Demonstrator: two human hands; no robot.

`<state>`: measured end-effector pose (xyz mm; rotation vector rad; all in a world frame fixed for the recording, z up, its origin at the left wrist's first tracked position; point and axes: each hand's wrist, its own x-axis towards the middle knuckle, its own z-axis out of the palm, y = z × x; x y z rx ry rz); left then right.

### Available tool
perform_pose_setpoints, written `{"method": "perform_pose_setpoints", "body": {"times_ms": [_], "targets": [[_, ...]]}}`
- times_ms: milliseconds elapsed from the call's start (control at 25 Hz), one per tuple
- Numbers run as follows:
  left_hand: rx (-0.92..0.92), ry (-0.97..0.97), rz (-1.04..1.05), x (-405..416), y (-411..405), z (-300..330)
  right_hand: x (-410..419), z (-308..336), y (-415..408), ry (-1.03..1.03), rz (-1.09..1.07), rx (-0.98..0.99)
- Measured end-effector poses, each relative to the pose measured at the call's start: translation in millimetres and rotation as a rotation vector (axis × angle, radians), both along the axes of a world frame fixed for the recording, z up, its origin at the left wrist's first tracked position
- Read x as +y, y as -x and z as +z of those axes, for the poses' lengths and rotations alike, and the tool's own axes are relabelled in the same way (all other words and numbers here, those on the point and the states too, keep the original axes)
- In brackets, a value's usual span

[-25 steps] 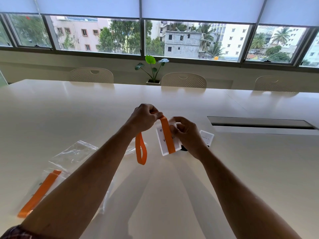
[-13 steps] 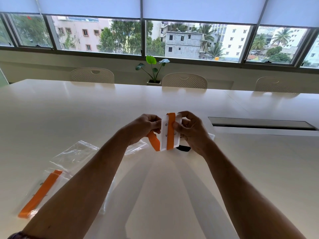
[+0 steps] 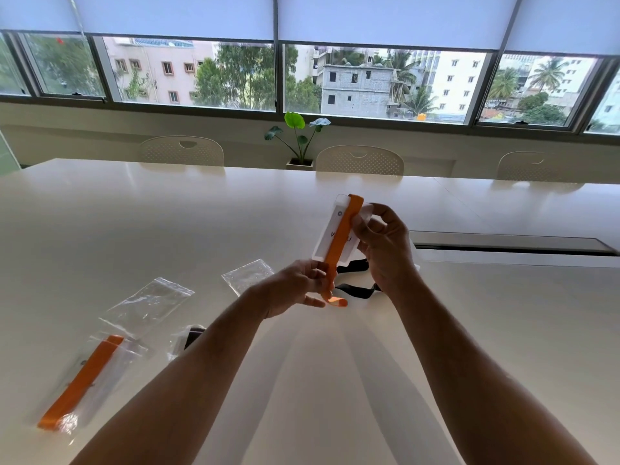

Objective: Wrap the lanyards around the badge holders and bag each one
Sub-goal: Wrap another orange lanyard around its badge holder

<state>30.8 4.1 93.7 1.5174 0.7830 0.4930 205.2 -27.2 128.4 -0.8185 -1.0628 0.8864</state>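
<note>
**Orange lanyard half wound on the badge holder, both hands on it**

From my seat at the feed, I go left to right. Farthest left of my grip lies a sealed bag (image 3: 84, 380) holding an orange strap, flat on the table (image 3: 134, 229). Just past it I count two empty clear bags: one (image 3: 147, 307) beside the filled one, one (image 3: 248, 276) nearer my left hand. A further bag with something dark inside (image 3: 188, 340) shows under my left forearm; I cannot tell what it holds. That makes four bags in view.

My left hand (image 3: 298, 290) pinches the loose end of the lanyard (image 3: 342, 243), fingers curled round it just below the holder. The badge holder (image 3: 332, 229) is held up off the table, tilted, with one orange band running along its front. Its printing is mostly covered: I read a small round mark and a "V", nothing more.

My right hand (image 3: 385, 250) grips the holder's right edge, thumb on the front.

Under the right hand a black strap (image 3: 355, 290) lies on the table, with a white card's corner showing beside the wrist.

Beyond the table I count three chairs and one potted plant (image 3: 300, 139).
</note>
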Motion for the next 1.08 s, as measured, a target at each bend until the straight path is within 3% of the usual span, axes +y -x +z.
{"method": "perform_pose_setpoints", "body": {"times_ms": [160,280,480,640,840,1080], "targets": [[-0.023,0.073,-0.013,-5,-6,-9,2,0,3,0.030,-0.205,-0.049],[-0.019,0.088,0.100,-10,-15,-13,3,-2,5,0.044,-0.260,-0.063],[0.227,-0.325,0.160,-10,-19,-17,2,1,5,0.057,-0.237,-0.020],[0.215,-0.474,0.261,-8,-27,-20,-1,3,10,0.061,-0.182,-0.015],[-0.051,-0.300,0.243,-13,-29,-23,-3,6,8,0.036,-0.196,-0.007],[-0.033,-0.177,0.086,-24,-19,-19,-3,-5,1,-0.020,-0.291,-0.138]]}}
